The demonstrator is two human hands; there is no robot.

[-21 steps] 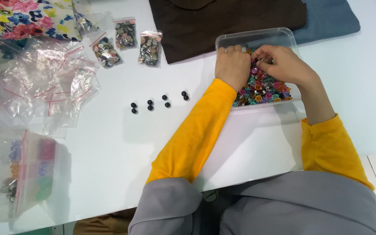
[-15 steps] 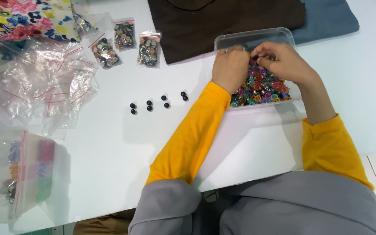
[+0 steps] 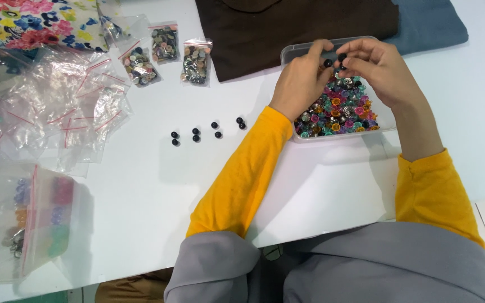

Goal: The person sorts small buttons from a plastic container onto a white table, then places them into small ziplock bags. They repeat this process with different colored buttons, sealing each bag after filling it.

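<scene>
Clear plastic formed the shallow container [image 3: 293,54] that sat on the white bench [image 3: 141,185], heaped with small snap pieces [image 3: 338,109] in pink, teal, orange, purple and silver, too many to count. Both hands worked just above its far end. The left hand [image 3: 301,84] pinched one small black bead [image 3: 327,63] between thumb and forefinger; the right hand [image 3: 380,70] pinched a second black bead [image 3: 342,58] the same way, and the two beads were held close together, almost touching.

To the left of the container, eight more black beads [image 3: 206,132] lay on the bench in four loose pairs, strung out in a row. Beyond them, near the far edge, three small zip bags of silvery buttons [image 3: 166,53] lay side by side. A pile of empty clear zip bags [image 3: 63,112] with red seal strips spread over the left of the bench; their number could not be told. At the near left corner lay one larger bag [image 3: 23,219] holding blurred coloured pieces. A dark brown cloth [image 3: 287,22] and a blue cloth [image 3: 428,25] lay behind the container, a flowered fabric [image 3: 35,22] at the far left.
</scene>
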